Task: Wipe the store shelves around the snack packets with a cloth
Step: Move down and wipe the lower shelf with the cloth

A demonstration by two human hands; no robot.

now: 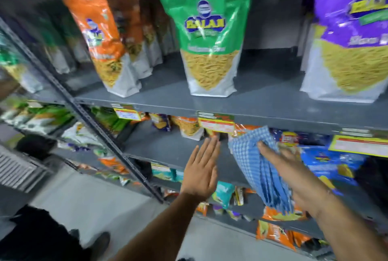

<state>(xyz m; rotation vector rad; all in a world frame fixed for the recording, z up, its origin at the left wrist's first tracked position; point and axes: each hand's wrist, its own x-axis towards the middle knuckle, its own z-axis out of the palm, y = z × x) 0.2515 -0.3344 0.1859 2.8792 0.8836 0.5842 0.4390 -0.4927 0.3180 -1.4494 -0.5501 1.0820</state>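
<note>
A blue checked cloth [258, 164] hangs folded from my right hand [294, 179], which grips it in front of the second grey shelf [168, 145]. My left hand [201, 168] is flat with its fingers apart, holding nothing, its fingertips near a price label [216, 124] on the upper shelf's edge. On the upper grey shelf [262, 101] stand an orange packet [105, 44], a green packet [207, 36] and a purple packet [352, 36]. Blue packets [327, 160] lie on the second shelf behind the cloth.
A slotted metal upright [88, 118] runs diagonally at the left between shelf bays. Lower shelves hold several small snack packets [222, 195]. More packets fill the left bay [42, 118]. Grey floor [94, 204] lies below, with a dark shoe [100, 242] on it.
</note>
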